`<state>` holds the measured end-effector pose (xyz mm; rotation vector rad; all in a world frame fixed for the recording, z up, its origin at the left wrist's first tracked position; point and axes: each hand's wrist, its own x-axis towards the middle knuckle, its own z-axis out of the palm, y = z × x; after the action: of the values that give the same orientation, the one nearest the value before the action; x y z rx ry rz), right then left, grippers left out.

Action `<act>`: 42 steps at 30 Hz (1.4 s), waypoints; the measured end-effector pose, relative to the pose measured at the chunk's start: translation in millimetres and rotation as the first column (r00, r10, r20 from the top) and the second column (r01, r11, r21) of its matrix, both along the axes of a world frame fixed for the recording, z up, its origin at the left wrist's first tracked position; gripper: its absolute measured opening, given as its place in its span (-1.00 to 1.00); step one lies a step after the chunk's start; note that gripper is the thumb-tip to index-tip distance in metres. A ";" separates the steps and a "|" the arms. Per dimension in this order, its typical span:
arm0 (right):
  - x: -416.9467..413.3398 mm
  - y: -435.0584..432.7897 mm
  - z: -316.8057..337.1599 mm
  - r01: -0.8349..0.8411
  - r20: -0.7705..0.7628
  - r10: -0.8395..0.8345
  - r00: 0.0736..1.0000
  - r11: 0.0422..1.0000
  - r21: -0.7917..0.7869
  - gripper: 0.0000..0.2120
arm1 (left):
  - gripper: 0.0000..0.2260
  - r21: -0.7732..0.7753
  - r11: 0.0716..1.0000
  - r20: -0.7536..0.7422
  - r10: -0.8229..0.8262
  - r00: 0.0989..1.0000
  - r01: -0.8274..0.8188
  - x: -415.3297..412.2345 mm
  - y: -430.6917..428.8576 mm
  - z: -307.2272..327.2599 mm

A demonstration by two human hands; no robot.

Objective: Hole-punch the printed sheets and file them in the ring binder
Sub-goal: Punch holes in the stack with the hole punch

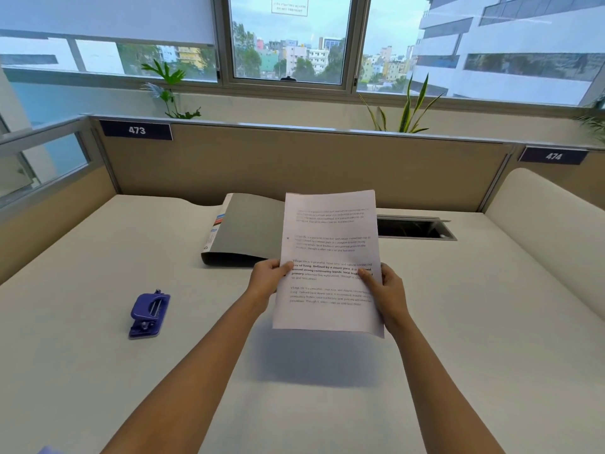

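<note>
I hold the printed sheets (329, 244) upright above the white desk, text facing me. My left hand (266, 278) pinches their left edge, thumb on the front. My right hand (386, 294) grips the right edge the same way. The sheets cast a shadow on the desk below. Behind them lies the grey ring binder (247, 229), closed, its labelled spine to the left; the paper hides its right part. A blue hole punch (149, 314) sits on the desk to the left, apart from both hands.
The white desk (98, 371) ends at a tan partition (294, 165) at the back. An open cable slot (414, 228) lies right of the binder. A curved white divider (540, 217) rises on the right. A glass side panel stands at the left.
</note>
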<state>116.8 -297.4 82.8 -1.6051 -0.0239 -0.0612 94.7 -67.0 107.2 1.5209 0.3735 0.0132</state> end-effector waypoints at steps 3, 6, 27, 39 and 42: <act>4.1 -8.9 -2.8 0.025 0.000 -0.025 1.000 0.999 -0.035 -0.88 | -0.83 -0.049 0.997 -0.040 -0.056 0.998 0.054 1.8 -7.8 -0.6; 9.7 -20.7 -6.4 0.041 -0.021 -0.042 0.999 0.997 -0.060 -0.87 | -0.86 -0.086 0.994 -0.096 -0.082 0.992 0.074 4.1 -16.5 -4.9; 37.4 -111.4 -39.2 0.137 -0.155 -0.160 0.975 0.980 -0.146 -0.62 | -0.87 0.023 0.995 -0.129 0.094 0.987 -0.092 64.8 -115.7 -28.7; 76.9 -180.5 -47.5 0.189 -0.182 -0.230 0.956 0.957 -0.218 -0.61 | -0.75 0.041 0.994 -0.188 -0.090 0.978 0.099 82.6 -170.0 -48.0; 86.8 -193.0 -51.3 0.179 -0.196 -0.237 0.951 0.945 -0.274 -0.60 | -0.72 0.088 0.987 -0.192 -0.117 0.974 0.136 86.5 -181.2 -53.8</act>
<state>203.6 -490.4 31.5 -1.8584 0.3298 -0.0401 181.2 -248.2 53.3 1.6492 0.4300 -0.2151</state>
